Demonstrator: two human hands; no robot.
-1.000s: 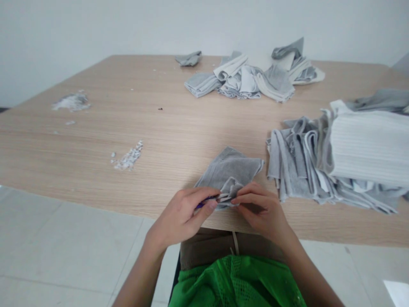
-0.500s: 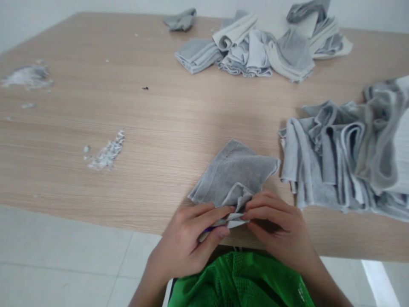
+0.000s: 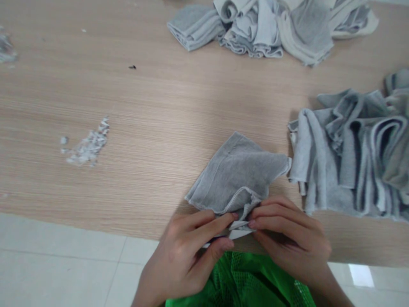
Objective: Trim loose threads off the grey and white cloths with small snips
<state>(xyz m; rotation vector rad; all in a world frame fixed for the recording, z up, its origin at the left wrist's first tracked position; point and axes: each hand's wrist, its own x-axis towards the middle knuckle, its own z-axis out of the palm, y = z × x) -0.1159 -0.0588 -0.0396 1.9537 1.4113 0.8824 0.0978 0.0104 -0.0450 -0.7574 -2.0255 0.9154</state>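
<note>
A grey cloth (image 3: 236,170) with a stitched hem lies on the table in front of me, its near edge bunched up between my hands. My left hand (image 3: 191,251) pinches that near edge from the left, thumb below and fingers above. A narrow dark bluish-purple bit shows between its thumb and fingers; what it is I cannot make out. From the right, my right hand (image 3: 287,234) grips the same edge with its fingertips. A pale strip of folded fabric (image 3: 241,230) sticks out between the two hands.
Grey cloths (image 3: 345,157) lie heaped to the right, close to my right hand. Folded and rolled grey and cream cloths (image 3: 252,34) sit at the back. White scraps (image 3: 89,145) are scattered on the left, with a small dark speck (image 3: 132,67) behind them. The table's front edge runs near my body.
My view has tilted down and come closer, so the far cloths are partly cut off. Both hands still hold the cloth's near edge, with little visible shift in grip.
</note>
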